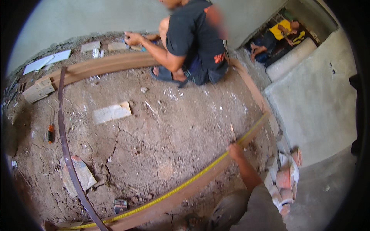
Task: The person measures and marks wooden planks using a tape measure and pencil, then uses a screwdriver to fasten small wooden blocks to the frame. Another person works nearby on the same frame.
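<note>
Right hand (pixel 234 149) is at the near wooden board (pixel 181 194), pinching what looks like a pencil (pixel 232 133) with its tip at the yellow tape measure (pixel 185 185). Fingers are closed around the pencil. Left hand is not in view.

The tape lies stretched along the top edge of the board, from bottom left up toward the far right corner (pixel 266 114). My read on handling: the tape is a thin, light metal strip, springy and slick. It will slide or kink if pushed sideways, so press it flat from above beside the mark rather than gripping its edge. The pencil is light and stiff with a breakable tip; hold it low, near the point.

The board looks long, stiff and heavy. It stands on edge on the cracked dirt floor (pixel 154 138). It's best held by its top edge or its ends.

Another person (pixel 192 42) crouches at the far board (pixel 108 63), one hand (pixel 133 37) down on it. A dark curved strip (pixel 67 154) runs along the left, with an orange-handled tool (pixel 50 133) beside it. Flat tile pieces (pixel 111 112) lie loose on the floor.
</note>
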The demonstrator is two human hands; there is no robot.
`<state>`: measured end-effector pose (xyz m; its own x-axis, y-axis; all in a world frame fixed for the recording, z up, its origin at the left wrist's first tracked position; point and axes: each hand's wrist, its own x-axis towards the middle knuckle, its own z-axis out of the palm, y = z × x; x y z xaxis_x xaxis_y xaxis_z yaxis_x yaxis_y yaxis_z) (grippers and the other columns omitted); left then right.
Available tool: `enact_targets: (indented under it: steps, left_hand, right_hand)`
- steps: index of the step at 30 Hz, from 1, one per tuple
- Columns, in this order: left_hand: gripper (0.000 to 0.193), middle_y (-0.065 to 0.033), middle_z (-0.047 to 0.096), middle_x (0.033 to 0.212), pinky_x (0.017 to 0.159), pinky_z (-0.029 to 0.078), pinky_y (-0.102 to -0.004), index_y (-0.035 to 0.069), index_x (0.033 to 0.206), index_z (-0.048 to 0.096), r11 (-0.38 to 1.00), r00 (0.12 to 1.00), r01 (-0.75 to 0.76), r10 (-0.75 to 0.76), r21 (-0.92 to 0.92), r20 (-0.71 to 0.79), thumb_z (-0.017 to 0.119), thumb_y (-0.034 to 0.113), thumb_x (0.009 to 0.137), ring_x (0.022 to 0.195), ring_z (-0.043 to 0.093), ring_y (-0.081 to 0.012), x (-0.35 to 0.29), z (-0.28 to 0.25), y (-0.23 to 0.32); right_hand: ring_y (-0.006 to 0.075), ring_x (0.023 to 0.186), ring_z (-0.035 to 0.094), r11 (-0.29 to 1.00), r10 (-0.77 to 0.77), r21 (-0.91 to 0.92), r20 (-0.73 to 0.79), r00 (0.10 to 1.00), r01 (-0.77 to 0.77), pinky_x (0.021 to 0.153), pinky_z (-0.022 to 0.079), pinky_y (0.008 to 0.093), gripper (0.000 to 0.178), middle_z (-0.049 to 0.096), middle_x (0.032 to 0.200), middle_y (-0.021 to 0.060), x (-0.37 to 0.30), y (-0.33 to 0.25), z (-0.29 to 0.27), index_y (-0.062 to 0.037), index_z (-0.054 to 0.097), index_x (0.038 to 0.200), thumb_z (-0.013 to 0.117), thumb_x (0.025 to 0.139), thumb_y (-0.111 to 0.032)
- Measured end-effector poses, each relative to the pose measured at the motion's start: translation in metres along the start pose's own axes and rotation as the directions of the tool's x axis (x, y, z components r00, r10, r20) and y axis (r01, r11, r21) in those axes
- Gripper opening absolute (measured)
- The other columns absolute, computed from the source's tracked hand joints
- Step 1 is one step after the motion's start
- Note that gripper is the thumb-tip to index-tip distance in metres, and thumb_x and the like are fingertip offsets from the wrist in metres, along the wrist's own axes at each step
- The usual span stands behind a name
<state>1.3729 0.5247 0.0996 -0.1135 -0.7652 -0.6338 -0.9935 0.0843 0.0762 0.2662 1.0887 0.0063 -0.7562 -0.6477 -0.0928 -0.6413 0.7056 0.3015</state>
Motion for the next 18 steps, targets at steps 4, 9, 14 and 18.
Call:
enact_targets:
  steps: [4, 9, 14, 18]
  left_hand:
    - [0.020, -0.0077, 0.059, 0.061, 0.039, 0.039, -0.0367, 0.011, 0.088, 0.072, 0.997, 0.997, 0.079, -0.079, -0.003, 0.022, 0.065, 0.029, 0.092, 0.041, 0.051, -0.0187, 0.006, -0.003, 0.003]
    - [0.021, -0.0075, 0.060, 0.060, 0.039, 0.039, -0.0369, 0.010, 0.091, 0.074, 0.978, 0.987, 0.154, -0.148, -0.143, 0.055, 0.063, 0.028, 0.093, 0.039, 0.050, -0.0182, 0.002, -0.002, 0.004]
    - [0.023, -0.0076, 0.060, 0.058, 0.038, 0.038, -0.0362, 0.010, 0.091, 0.075, 0.992, 0.993, 0.101, -0.096, -0.080, 0.063, 0.061, 0.027, 0.095, 0.038, 0.050, -0.0172, -0.009, -0.012, 0.025]
    - [0.024, -0.0086, 0.059, 0.057, 0.039, 0.039, -0.0368, 0.011, 0.090, 0.075, 0.993, 0.986, 0.116, -0.119, 0.028, 0.120, 0.059, 0.027, 0.097, 0.038, 0.051, -0.0181, -0.007, -0.020, 0.033]
  right_hand:
    - [0.0401, 0.093, 0.069, 0.999, 0.012, 0.047, -0.004, 1.000, -0.011, 0.086, 0.054, 0.0515, 0.010, 0.072, 0.093, 0.0192, 0.003, 0.003, 0.003, -0.0089, 0.072, 0.085, 0.067, 0.085, -0.017]
    - [0.0398, 0.094, 0.071, 0.999, 0.016, 0.043, 0.103, 0.995, -0.021, 0.087, 0.056, 0.0492, 0.014, 0.075, 0.093, 0.0194, 0.007, -0.001, -0.009, -0.0097, 0.077, 0.089, 0.064, 0.088, -0.016]
    - [0.0404, 0.093, 0.072, 0.999, 0.032, 0.016, 0.070, 0.997, -0.033, 0.086, 0.057, 0.0494, 0.016, 0.075, 0.094, 0.0192, 0.007, -0.004, -0.018, -0.0091, 0.077, 0.090, 0.062, 0.089, -0.015]
    - [0.0408, 0.097, 0.072, 0.998, 0.057, 0.005, 0.175, 0.983, -0.058, 0.087, 0.057, 0.0500, 0.018, 0.075, 0.097, 0.0202, 0.009, -0.003, -0.019, -0.0072, 0.077, 0.092, 0.060, 0.090, -0.015]
